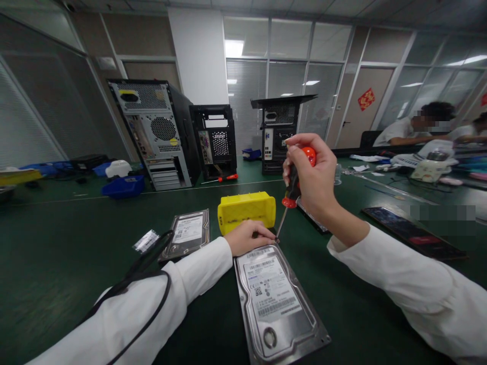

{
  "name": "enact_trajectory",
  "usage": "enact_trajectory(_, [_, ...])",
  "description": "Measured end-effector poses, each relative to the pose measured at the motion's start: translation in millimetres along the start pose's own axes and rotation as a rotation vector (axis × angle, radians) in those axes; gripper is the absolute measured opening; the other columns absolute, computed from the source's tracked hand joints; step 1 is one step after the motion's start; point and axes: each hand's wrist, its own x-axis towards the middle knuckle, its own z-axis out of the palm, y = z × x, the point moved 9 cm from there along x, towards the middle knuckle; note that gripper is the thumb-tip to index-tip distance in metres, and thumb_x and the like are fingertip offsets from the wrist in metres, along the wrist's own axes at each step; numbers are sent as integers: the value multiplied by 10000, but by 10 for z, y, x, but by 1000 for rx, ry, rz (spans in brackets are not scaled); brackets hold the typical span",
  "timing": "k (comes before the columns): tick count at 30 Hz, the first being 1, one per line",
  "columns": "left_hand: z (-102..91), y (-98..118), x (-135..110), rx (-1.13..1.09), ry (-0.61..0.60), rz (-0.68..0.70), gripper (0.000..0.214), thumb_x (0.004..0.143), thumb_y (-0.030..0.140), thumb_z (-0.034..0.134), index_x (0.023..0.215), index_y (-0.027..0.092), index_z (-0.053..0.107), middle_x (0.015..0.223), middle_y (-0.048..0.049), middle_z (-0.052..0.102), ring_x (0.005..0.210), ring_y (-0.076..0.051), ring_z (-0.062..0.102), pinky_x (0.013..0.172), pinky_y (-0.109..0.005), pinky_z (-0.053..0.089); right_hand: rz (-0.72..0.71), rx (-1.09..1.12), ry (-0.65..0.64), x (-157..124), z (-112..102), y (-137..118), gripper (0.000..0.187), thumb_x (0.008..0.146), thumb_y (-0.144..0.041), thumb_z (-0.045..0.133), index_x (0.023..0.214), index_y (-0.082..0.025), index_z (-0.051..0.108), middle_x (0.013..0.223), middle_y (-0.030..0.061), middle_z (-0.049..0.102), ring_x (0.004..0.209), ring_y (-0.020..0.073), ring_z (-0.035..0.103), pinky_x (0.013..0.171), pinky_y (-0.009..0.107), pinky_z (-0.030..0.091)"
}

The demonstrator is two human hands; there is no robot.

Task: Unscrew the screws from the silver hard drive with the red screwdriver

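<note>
A silver hard drive (279, 299) with a white label lies flat in front of me on the green table. My left hand (249, 237) rests across its far end, fingers reaching toward the far right corner; whether they pinch anything there is hard to make out. My right hand (314, 175) is wrapped round the black and red handle of a screwdriver (289, 195). The tool slants down, its tip meeting the drive's far right corner beside my left fingertips. Just beyond my left hand is a yellow plastic bin (246, 210).
A second hard drive (188, 230) lies to the left, and another dark drive (314, 219) is partly hidden behind my right hand. Computer cases (162, 132) stand at the back. A red screwdriver (228, 177), a blue bin (124, 187) and a phone (413, 230) lie around. A person (414, 126) sits at right.
</note>
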Motion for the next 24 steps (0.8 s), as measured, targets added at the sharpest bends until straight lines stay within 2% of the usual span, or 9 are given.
enact_trajectory(5, [-14, 40, -8, 4, -3, -1, 208, 833, 223, 576, 984, 171, 708, 770, -29, 598, 722, -134, 530, 626, -207, 387, 19, 75, -149, 7, 139, -23, 165, 851, -258, 423, 1015, -266, 431, 728, -7, 452, 548, 93, 468, 475, 219, 431])
enact_trajectory(8, [-8, 52, -7, -3, -14, -2, 214, 836, 212, 566, 988, 162, 707, 772, -31, 604, 727, -134, 536, 639, -206, 393, 41, 123, -274, 20, 221, -10, 256, 820, -178, 393, 1062, -250, 434, 830, 2, 502, 657, 100, 532, 580, 231, 488])
enact_trajectory(11, [11, 43, -6, -15, -33, -7, 227, 842, 218, 551, 999, 158, 703, 778, -32, 607, 724, -131, 540, 628, -197, 398, 57, 123, -356, 29, 249, 12, 232, 820, -213, 469, 1050, -210, 499, 874, 10, 533, 737, 103, 556, 693, 243, 505])
enact_trajectory(14, [28, 17, -7, -25, -50, -19, 252, 848, 243, 534, 1016, 147, 695, 789, -37, 598, 692, -124, 532, 581, -189, 387, 47, 104, -381, 37, 238, 17, 248, 811, -283, 556, 1043, -198, 538, 895, 12, 555, 772, 102, 565, 751, 245, 495])
enact_trajectory(18, [39, 7, -9, -39, -61, -25, 274, 847, 259, 527, 1032, 137, 687, 812, -45, 605, 700, -131, 537, 592, -194, 396, 19, 79, -397, 28, 243, -14, 264, 781, -280, 619, 1028, -207, 560, 899, 2, 562, 778, 99, 560, 752, 237, 485])
enact_trajectory(24, [43, 15, -3, -64, -67, -38, 267, 840, 265, 531, 1023, 153, 690, 874, -47, 657, 774, -156, 565, 650, -206, 420, -10, 66, -438, -39, 323, -114, 250, 803, -273, 600, 1045, -236, 553, 911, 0, 529, 767, 101, 531, 739, 232, 493])
